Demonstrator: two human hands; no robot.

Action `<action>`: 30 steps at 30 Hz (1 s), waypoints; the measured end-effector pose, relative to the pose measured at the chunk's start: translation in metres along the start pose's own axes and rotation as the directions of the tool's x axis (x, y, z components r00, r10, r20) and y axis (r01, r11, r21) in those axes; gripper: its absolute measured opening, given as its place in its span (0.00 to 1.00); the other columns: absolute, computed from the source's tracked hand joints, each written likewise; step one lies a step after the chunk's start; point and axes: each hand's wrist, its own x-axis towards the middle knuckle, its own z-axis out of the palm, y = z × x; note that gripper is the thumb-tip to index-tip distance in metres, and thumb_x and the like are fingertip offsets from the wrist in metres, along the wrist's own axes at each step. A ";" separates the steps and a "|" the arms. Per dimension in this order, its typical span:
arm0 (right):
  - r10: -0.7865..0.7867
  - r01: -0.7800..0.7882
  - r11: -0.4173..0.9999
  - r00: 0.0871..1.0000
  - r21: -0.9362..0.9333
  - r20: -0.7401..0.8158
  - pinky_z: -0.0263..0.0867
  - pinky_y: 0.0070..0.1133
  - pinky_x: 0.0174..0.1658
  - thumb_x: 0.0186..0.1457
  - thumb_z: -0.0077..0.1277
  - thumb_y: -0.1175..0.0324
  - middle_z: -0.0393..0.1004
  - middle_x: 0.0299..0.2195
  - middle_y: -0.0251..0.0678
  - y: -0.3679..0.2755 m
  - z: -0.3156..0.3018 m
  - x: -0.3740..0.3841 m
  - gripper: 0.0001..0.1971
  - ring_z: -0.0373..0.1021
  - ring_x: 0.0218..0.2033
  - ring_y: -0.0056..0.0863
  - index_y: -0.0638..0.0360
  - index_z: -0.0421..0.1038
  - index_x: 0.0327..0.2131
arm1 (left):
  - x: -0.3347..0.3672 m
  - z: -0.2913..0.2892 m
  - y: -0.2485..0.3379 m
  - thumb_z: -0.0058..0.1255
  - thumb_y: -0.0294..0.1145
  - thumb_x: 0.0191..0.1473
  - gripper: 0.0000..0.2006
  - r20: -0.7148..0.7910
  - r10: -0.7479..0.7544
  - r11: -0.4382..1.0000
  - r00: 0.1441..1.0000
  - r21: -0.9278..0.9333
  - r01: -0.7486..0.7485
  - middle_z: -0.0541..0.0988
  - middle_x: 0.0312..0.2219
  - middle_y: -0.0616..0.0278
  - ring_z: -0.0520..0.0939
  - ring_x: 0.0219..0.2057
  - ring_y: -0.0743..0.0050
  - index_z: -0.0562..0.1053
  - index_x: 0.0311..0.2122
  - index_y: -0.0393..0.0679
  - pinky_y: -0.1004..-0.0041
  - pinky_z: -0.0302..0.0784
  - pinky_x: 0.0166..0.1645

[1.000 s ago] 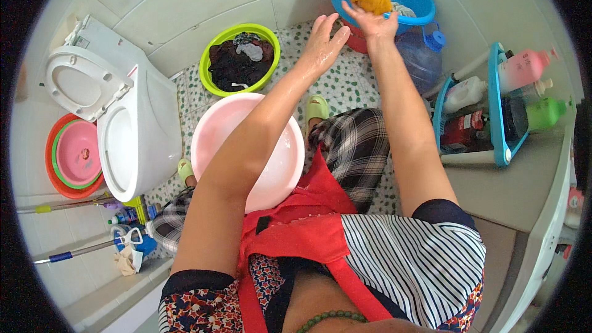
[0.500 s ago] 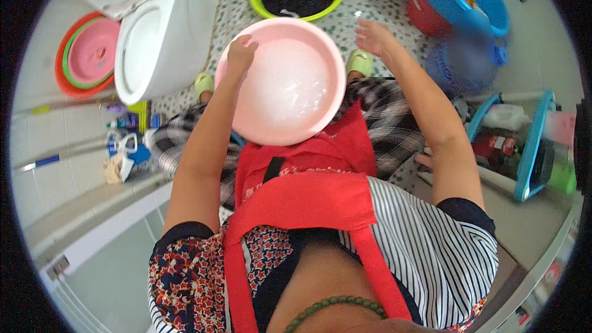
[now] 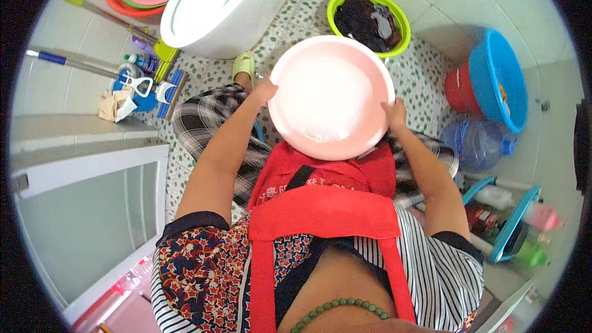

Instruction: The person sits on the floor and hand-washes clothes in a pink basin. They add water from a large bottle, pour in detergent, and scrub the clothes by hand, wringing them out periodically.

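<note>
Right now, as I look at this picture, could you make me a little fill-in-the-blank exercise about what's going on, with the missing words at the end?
1. The left hand and right hand both grip the rim of the held basin, which is coloured ____.
2. The toilet stands on the person's ____ side.
3. Dark clothes lie in the far basin, whose rim is a bright yellowish ____.
4. The person's apron is ____.

Missing words: pink; left; green; red.
</note>
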 end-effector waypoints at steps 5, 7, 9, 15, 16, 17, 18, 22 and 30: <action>0.053 -0.053 0.958 0.999 0.283 0.006 0.67 0.25 0.35 0.42 0.57 0.71 0.74 0.30 0.44 -0.065 -0.023 0.007 0.15 0.71 0.29 0.30 0.70 0.68 0.34 | -0.007 -0.015 -0.003 0.42 0.24 0.53 0.22 0.185 0.020 0.870 0.983 -0.488 0.074 0.74 0.39 0.48 0.79 0.34 0.55 0.55 0.54 0.34 0.58 0.79 0.30; 0.008 -0.037 0.913 0.997 0.407 0.073 0.67 0.23 0.33 0.42 0.56 0.75 0.74 0.30 0.43 -0.099 -0.023 0.015 0.14 0.71 0.28 0.28 0.72 0.68 0.35 | 0.002 -0.024 -0.040 0.41 0.24 0.53 0.20 0.230 0.123 0.729 0.965 -0.681 0.070 0.74 0.39 0.47 0.79 0.34 0.55 0.58 0.52 0.34 0.59 0.79 0.30; -0.009 -0.009 0.910 0.999 0.414 0.041 0.67 0.23 0.33 0.42 0.55 0.76 0.74 0.30 0.43 -0.105 -0.038 0.026 0.15 0.71 0.28 0.29 0.72 0.68 0.36 | -0.020 -0.045 0.004 0.40 0.25 0.54 0.18 0.211 0.075 0.699 0.975 -0.708 0.100 0.74 0.39 0.47 0.79 0.34 0.55 0.60 0.50 0.33 0.59 0.79 0.30; -0.124 0.020 0.866 0.976 0.500 0.177 0.68 0.23 0.33 0.45 0.52 0.75 0.74 0.32 0.44 -0.216 -0.070 0.059 0.15 0.72 0.29 0.29 0.74 0.68 0.37 | -0.028 -0.121 0.006 0.37 0.28 0.56 0.17 0.100 0.087 0.643 0.991 -0.766 0.021 0.74 0.40 0.47 0.79 0.36 0.60 0.62 0.49 0.31 0.62 0.79 0.36; -0.112 0.017 0.893 0.977 0.450 0.184 0.68 0.24 0.34 0.45 0.51 0.75 0.74 0.32 0.45 -0.245 -0.080 0.056 0.15 0.72 0.29 0.31 0.74 0.68 0.37 | -0.034 -0.136 0.017 0.37 0.28 0.56 0.17 0.055 0.085 0.591 0.995 -0.807 -0.006 0.74 0.40 0.46 0.79 0.35 0.60 0.62 0.49 0.30 0.63 0.79 0.35; -0.106 -0.013 0.866 0.972 0.499 0.210 0.68 0.24 0.34 0.46 0.50 0.74 0.73 0.32 0.46 -0.272 -0.088 0.053 0.15 0.71 0.29 0.31 0.75 0.67 0.38 | -0.039 -0.150 0.028 0.36 0.28 0.56 0.18 0.013 0.086 0.536 0.996 -0.844 -0.035 0.74 0.39 0.44 0.79 0.34 0.59 0.62 0.49 0.29 0.64 0.78 0.35; -0.108 0.001 0.877 0.975 0.481 0.196 0.68 0.24 0.34 0.46 0.50 0.74 0.73 0.32 0.47 -0.294 -0.094 0.055 0.16 0.71 0.29 0.32 0.76 0.67 0.39 | -0.042 -0.166 0.036 0.36 0.28 0.56 0.17 -0.003 0.077 0.532 0.997 -0.846 -0.044 0.73 0.41 0.45 0.78 0.38 0.59 0.62 0.49 0.28 0.64 0.77 0.40; -0.163 0.030 0.888 0.954 0.459 0.252 0.69 0.27 0.33 0.46 0.50 0.74 0.72 0.34 0.50 -0.372 -0.097 0.080 0.18 0.72 0.29 0.36 0.79 0.65 0.40 | -0.029 -0.201 0.023 0.33 0.26 0.56 0.19 -0.144 0.160 0.021 0.977 -0.989 -0.149 0.70 0.46 0.44 0.74 0.47 0.59 0.61 0.51 0.28 0.63 0.69 0.52; -0.184 -0.004 0.867 0.927 0.498 0.327 0.71 0.33 0.36 0.47 0.49 0.74 0.71 0.35 0.54 -0.478 -0.077 0.163 0.18 0.72 0.33 0.43 0.81 0.64 0.40 | -0.008 -0.236 0.016 0.33 0.28 0.57 0.20 -0.247 0.032 -0.363 0.969 -0.906 -0.219 0.65 0.50 0.42 0.69 0.51 0.53 0.59 0.52 0.25 0.59 0.65 0.56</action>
